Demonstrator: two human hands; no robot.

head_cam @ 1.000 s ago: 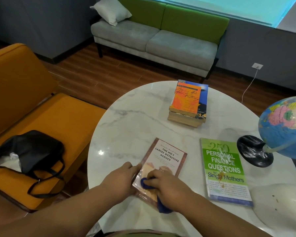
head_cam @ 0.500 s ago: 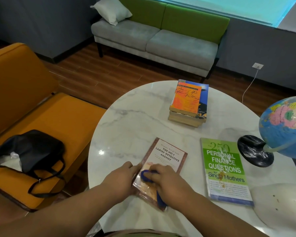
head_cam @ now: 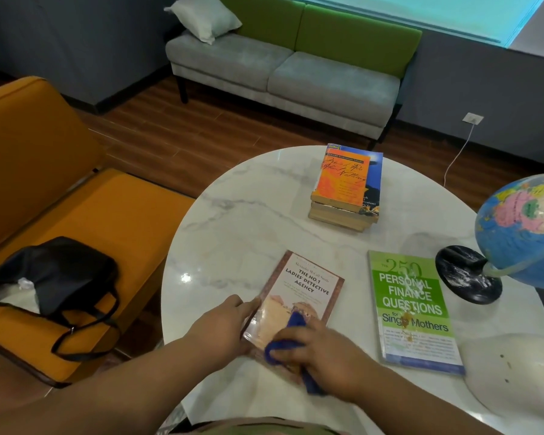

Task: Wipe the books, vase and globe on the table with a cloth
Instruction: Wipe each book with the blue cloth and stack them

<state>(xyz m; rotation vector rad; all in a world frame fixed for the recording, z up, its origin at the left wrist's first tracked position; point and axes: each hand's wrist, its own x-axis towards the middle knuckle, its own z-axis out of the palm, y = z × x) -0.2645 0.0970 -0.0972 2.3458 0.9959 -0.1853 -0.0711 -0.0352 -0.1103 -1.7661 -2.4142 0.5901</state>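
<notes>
**Cloth pressed on the near end of the paperback**

Nearest us, we see the right hand (head_cam: pixel 327 356) curled round a blue cloth (head_cam: pixel 281 348), pressing it on the near end of the brown paperback (head_cam: pixel 302 293). The left hand (head_cam: pixel 220 328) rests with straight fingers against that book's left edge. To the right lie a green book (head_cam: pixel 412 309) and a white vase (head_cam: pixel 515 372). Farther across the marble table (head_cam: pixel 233 230) we find the globe (head_cam: pixel 522 227) and a stack of books (head_cam: pixel 347 186).

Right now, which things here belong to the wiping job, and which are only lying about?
Job: blue cloth in the right hand, brown book under it, left hand at its edge, green book, book stack, globe, white vase.
Lying about: black bag, orange chair, grey sofa, pillow.
</notes>
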